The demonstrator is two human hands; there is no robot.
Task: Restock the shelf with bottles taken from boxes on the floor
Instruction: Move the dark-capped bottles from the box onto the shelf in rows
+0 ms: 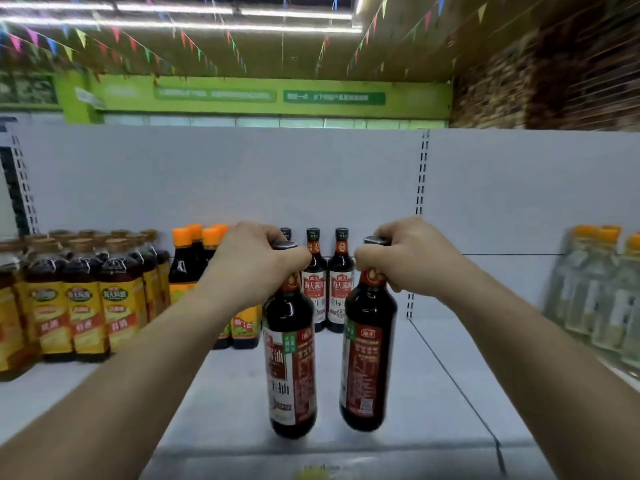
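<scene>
My left hand [254,261] grips the neck of a dark soy sauce bottle [291,368] with a red and white label. My right hand [407,259] grips the neck of a second such bottle [369,362]. Both bottles hang upright over the front part of the white shelf [433,403], side by side with a small gap between them. Behind them, against the shelf's back panel, stand three matching bottles [341,285]; the leftmost one is mostly hidden by my left hand.
Several orange-capped dark bottles [194,258] stand left of centre. Brown-capped bottles with yellow labels [86,299] fill the left end. Clear bottles with orange caps [602,292] stand at the right. A slotted upright [420,188] splits the back panel.
</scene>
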